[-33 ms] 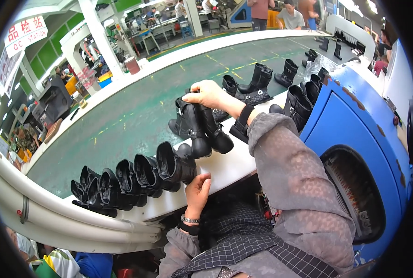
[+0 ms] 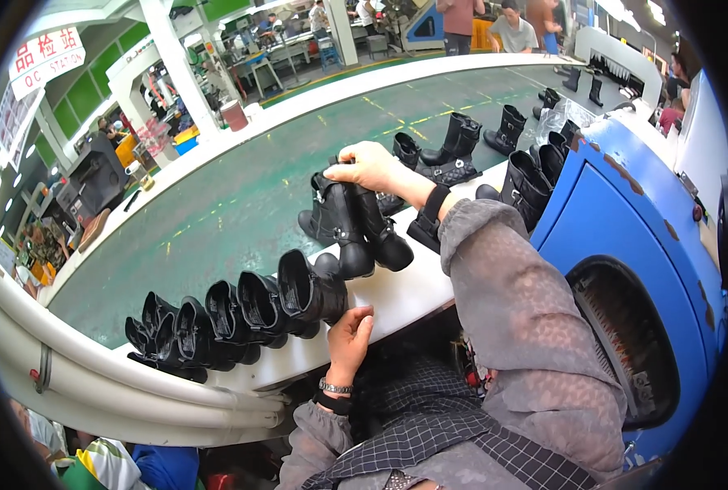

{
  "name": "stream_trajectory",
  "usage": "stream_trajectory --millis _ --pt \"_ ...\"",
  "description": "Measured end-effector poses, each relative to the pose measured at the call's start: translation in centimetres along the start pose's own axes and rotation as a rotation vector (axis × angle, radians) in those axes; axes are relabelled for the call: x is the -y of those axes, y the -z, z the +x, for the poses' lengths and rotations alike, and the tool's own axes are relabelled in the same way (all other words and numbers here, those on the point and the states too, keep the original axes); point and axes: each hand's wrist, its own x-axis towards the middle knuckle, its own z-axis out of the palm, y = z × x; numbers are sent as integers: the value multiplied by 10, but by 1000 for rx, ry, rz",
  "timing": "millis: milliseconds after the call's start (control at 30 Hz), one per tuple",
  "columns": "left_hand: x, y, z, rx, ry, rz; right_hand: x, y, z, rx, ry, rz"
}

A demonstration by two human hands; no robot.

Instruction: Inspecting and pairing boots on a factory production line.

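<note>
My right hand (image 2: 374, 167) is closed over the tops of a pair of black ankle boots (image 2: 354, 245), which hang toe-down at the near edge of the worktop. Small metal buckles show on their straps. My left hand (image 2: 347, 341) is lower, beside the near end of a row of black boots (image 2: 308, 287). Its fingers are curled in with the thumb up, and nothing shows in them. Whether it touches the closest boot I cannot tell. Another black boot stands partly hidden behind the held pair.
A green conveyor belt (image 2: 249, 184) runs behind the white ledge (image 2: 409, 298). More black boots (image 2: 459, 137) stand on it to the right, near clear plastic wrap (image 2: 556, 118). A blue machine (image 2: 625, 188) rises close by my right arm. White pipes (image 2: 127, 384) curve at the lower left.
</note>
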Motion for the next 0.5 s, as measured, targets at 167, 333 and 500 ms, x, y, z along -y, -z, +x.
stream_trajectory --millis 167,333,500 --pt "-1 17 4 142 62 -44 0 7 -3 24 -14 -19" --pt "6 37 10 315 54 -191 17 15 -12 25 35 -126" --pt "9 42 11 355 5 -202 30 13 -58 -142 414 -306"
